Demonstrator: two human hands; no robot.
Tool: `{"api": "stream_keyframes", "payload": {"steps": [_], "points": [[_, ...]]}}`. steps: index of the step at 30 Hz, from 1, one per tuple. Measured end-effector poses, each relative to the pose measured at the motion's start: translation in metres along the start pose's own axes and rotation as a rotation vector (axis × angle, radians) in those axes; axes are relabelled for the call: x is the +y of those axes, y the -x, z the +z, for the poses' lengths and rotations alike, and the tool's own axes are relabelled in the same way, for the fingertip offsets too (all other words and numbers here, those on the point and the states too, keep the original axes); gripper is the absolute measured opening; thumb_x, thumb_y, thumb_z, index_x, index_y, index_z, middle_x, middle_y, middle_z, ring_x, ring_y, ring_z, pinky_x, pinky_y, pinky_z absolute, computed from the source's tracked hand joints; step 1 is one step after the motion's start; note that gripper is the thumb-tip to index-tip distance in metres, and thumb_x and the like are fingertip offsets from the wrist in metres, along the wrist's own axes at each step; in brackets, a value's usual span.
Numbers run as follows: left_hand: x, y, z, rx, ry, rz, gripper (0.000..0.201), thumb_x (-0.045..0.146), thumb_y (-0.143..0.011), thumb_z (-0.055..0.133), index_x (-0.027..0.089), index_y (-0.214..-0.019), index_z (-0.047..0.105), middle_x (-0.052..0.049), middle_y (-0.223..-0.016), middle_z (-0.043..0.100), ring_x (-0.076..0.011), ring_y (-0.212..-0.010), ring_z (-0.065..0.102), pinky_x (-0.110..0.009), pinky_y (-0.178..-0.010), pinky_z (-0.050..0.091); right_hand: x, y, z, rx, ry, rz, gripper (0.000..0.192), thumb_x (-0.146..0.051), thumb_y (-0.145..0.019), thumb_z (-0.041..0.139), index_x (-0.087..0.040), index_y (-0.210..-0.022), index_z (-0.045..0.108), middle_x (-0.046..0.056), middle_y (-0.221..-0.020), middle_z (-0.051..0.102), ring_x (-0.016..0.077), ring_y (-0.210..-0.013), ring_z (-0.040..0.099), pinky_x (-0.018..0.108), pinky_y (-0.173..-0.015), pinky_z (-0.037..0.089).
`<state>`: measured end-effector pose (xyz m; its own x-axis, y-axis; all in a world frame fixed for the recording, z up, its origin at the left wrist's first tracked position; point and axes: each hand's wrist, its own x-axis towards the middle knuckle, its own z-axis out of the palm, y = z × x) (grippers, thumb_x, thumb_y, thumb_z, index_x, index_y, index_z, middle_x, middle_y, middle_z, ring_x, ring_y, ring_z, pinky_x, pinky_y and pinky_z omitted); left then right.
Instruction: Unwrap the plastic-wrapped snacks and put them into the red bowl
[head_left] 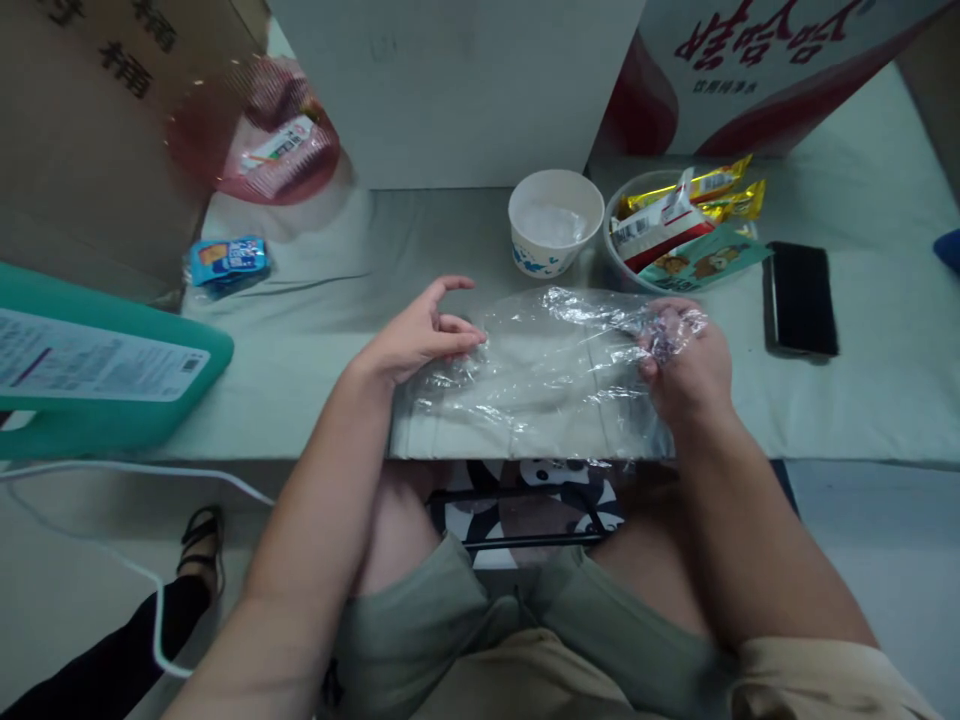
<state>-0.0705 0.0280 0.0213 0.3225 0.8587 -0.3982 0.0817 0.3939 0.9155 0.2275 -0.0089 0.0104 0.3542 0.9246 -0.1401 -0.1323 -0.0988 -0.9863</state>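
A seated person stretches a sheet of clear plastic wrap flat along the near edge of a table covered in pale green cloth. The left hand presses the sheet's left end down with fingers held loose and nearly straight, pinning rather than gripping it. The right hand is clenched around the crumpled right end of the wrap, its fingertips bunching the film.

Just beyond the sheet, toward the far edge, stands a white paper bowl, and beside it to the right a clear bowl of snack packets. A black phone lies flat further right, apart from the wrap. A small blue packet rests near the table's left side, close to a red plastic bag. A teal case overhangs the left near corner.
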Motion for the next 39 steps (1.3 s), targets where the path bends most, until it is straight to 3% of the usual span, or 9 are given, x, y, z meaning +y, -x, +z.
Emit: {"api": "stream_keyframes", "payload": {"steps": [7,13,16,20,24,28,33,36,39], "points": [[-0.002,0.006,-0.013,0.420,0.211,0.213,0.036,0.027,-0.072,0.081,0.023,-0.098,0.056,0.003,-0.077,0.063,-0.0024,-0.043,0.041,-0.016,-0.039,0.023,-0.003,-0.003,-0.018,-0.032,-0.010,0.144,0.038,-0.037,-0.069,0.079,-0.026,-0.095,0.053,-0.012,-0.057,0.043,0.0041,-0.037,0.031,0.018,-0.036,0.017],[-0.008,0.031,0.001,0.112,0.168,-0.081,0.082,0.051,-0.078,0.077,0.027,-0.146,0.037,-0.010,-0.094,0.074,-0.0234,-0.074,0.074,-0.031,-0.060,0.056,-0.006,0.002,-0.016,0.042,-0.051,0.252,0.035,-0.027,-0.070,0.068,-0.025,-0.100,0.050,-0.012,-0.057,0.048,0.0050,-0.035,0.032,0.018,-0.034,0.020],[-0.006,0.039,0.006,0.102,0.052,-0.028,0.094,0.032,-0.072,0.083,0.028,-0.151,0.032,-0.004,-0.082,0.073,-0.0178,-0.064,0.071,-0.023,-0.056,0.052,-0.007,0.004,-0.014,0.071,-0.043,0.253,0.034,-0.027,-0.073,0.067,-0.025,-0.102,0.050,-0.011,-0.058,0.050,0.0058,-0.035,0.032,0.019,-0.033,0.021],[0.002,0.042,0.004,0.094,0.129,0.012,0.086,0.048,-0.081,0.075,0.030,-0.152,0.031,-0.005,-0.084,0.073,-0.0204,-0.064,0.073,-0.024,-0.053,0.053,-0.007,0.003,-0.019,0.051,-0.024,0.210,0.039,-0.032,-0.075,0.070,-0.026,-0.107,0.048,-0.010,-0.060,0.052,0.0070,-0.037,0.036,0.019,-0.034,0.023],[-0.001,0.042,0.004,0.014,0.075,0.102,0.111,0.032,-0.067,0.092,0.035,-0.155,0.023,-0.006,-0.099,0.074,-0.0192,-0.072,0.074,-0.027,-0.064,0.057,-0.006,0.010,-0.032,-0.031,0.018,0.087,0.057,-0.039,-0.077,0.075,-0.028,-0.124,0.043,-0.003,-0.080,0.068,0.0075,-0.041,0.045,0.022,-0.038,0.036],[-0.015,0.037,0.002,0.141,0.089,0.417,0.097,0.028,-0.069,0.092,0.041,-0.147,0.037,-0.003,-0.106,0.071,-0.0113,-0.072,0.068,-0.025,-0.068,0.056,-0.003,0.029,-0.039,-0.151,0.153,-0.113,0.095,-0.030,-0.071,0.085,-0.034,-0.148,0.030,-0.001,-0.092,0.072,0.0131,-0.054,0.061,0.027,-0.050,0.054],[-0.029,0.026,-0.005,0.323,0.030,0.773,0.087,0.032,-0.068,0.093,0.053,-0.139,0.046,-0.001,-0.136,0.057,-0.0107,-0.086,0.067,-0.026,-0.076,0.059,-0.001,0.038,-0.039,-0.199,0.219,-0.307,0.044,-0.026,-0.082,0.072,-0.031,-0.124,0.060,-0.004,-0.078,0.067,0.0140,-0.064,0.066,0.030,-0.063,0.061],[-0.031,0.019,-0.004,0.396,-0.208,0.862,0.055,0.027,-0.075,0.086,0.039,-0.123,0.065,-0.003,-0.137,0.052,-0.0075,-0.080,0.064,-0.024,-0.073,0.058,-0.003,0.032,-0.042,-0.219,0.256,-0.426,0.022,-0.023,-0.083,0.069,-0.026,-0.105,0.068,0.000,-0.088,0.070,0.0147,-0.073,0.069,0.032,-0.071,0.061],[-0.028,0.017,0.000,0.436,-0.416,0.829,0.025,0.022,-0.079,0.079,0.026,-0.103,0.074,-0.005,-0.128,0.051,-0.0051,-0.073,0.060,-0.024,-0.071,0.058,-0.004,0.024,-0.048,-0.202,0.404,-0.548,0.032,-0.021,-0.081,0.070,-0.027,-0.112,0.071,-0.001,-0.082,0.066,0.0156,-0.073,0.065,0.035,-0.075,0.058]]}}
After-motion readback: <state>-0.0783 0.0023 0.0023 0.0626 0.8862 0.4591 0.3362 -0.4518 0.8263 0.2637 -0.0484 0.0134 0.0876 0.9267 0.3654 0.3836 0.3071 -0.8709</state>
